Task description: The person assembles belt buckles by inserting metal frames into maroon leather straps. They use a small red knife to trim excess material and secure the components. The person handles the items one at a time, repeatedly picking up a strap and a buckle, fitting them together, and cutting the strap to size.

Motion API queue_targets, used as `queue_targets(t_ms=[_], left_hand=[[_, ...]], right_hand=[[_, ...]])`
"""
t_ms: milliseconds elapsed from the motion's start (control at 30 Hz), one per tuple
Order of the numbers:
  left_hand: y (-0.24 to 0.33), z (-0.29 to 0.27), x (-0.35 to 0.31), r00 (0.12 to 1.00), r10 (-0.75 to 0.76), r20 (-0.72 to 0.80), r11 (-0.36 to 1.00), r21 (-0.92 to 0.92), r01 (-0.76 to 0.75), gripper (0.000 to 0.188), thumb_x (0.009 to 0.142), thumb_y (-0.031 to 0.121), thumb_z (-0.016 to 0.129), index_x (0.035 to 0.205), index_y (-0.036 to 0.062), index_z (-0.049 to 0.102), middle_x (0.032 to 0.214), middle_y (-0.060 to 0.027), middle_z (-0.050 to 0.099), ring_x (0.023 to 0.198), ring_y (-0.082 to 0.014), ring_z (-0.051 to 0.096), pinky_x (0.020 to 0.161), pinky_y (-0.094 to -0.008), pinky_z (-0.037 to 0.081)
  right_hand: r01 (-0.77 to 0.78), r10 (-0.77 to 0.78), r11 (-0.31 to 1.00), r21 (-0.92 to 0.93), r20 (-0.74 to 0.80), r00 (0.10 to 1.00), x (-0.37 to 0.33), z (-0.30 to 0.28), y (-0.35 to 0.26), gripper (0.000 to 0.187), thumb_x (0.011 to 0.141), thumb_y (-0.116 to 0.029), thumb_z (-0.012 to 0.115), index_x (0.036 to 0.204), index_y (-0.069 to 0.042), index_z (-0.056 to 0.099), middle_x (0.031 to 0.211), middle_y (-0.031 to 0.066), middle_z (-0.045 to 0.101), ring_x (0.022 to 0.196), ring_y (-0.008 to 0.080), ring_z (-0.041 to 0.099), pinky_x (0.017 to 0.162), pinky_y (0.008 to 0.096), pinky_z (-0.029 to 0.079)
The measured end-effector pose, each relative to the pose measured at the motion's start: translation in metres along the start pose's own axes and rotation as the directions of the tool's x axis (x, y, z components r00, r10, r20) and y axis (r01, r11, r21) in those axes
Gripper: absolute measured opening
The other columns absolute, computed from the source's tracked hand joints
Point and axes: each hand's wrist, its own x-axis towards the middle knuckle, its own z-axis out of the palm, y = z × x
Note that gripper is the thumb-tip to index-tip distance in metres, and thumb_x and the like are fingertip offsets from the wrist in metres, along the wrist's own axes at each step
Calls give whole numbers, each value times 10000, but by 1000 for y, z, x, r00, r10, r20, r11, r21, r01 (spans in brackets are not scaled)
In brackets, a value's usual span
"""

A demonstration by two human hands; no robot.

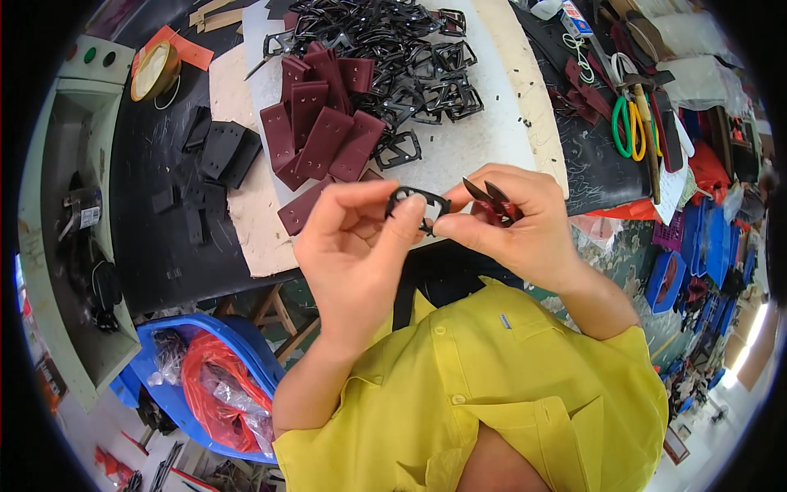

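Just past the table's near edge, my left hand pinches a black buckle frame between thumb and fingers. My right hand has its thumb and forefinger at the buckle's right end. Tucked in that same hand is a small pair of snips, dark pointed blades up, with something dark red around them; its handles are mostly hidden. Beyond my left hand lies a pile of maroon straps with punched holes. A big heap of black buckles spreads behind and beside them on a white sheet.
Black strap pieces lie on the left of the table, with a round yellow tub farther back. Green-handled scissors and yellow-handled ones are at the right. A blue bin with red plastic stands lower left.
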Motion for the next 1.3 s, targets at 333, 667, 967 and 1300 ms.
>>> queue_targets(t_ms=[333, 667, 967, 1300], left_hand=[[-12, 3, -15, 945, 319, -68, 897, 345, -277, 130, 727, -76, 687, 827, -69, 603, 763, -93, 656, 639, -84, 618, 567, -201, 518], [-18, -1, -34, 947, 268, -178, 931, 300, -207, 140, 717, -73, 697, 821, -69, 603, 744, -93, 647, 651, -92, 625, 578, -203, 521], [-16, -17, -41, 985, 169, -19, 916, 372, -150, 137, 753, -25, 664, 887, -46, 642, 774, -109, 659, 672, -121, 627, 614, -233, 514], [-28, -42, -16, 803, 568, 178, 218, 909, -355, 239, 673, 43, 736, 889, 37, 635, 791, -75, 571, 687, -225, 541, 539, -317, 373]], right_hand=[[102, -108, 993, -57, -122, 987, -13, 18, 10, 144, 708, -48, 723, 827, -16, 648, 659, 35, 561, 521, 78, 491, 457, 208, 392], [597, -631, 734, -323, -1, 776, -17, 19, 20, 347, 609, -33, 772, 928, 8, 641, 782, 103, 628, 523, 159, 585, 454, 246, 474], [698, -674, 579, -422, 233, 701, -24, 17, 24, 319, 642, -61, 731, 944, -8, 641, 898, 137, 634, 621, 212, 628, 521, 265, 512], [299, -277, 948, -106, 180, 944, -22, 6, 30, 281, 635, 119, 658, 881, -17, 663, 770, 85, 630, 625, 155, 609, 515, 224, 470]])
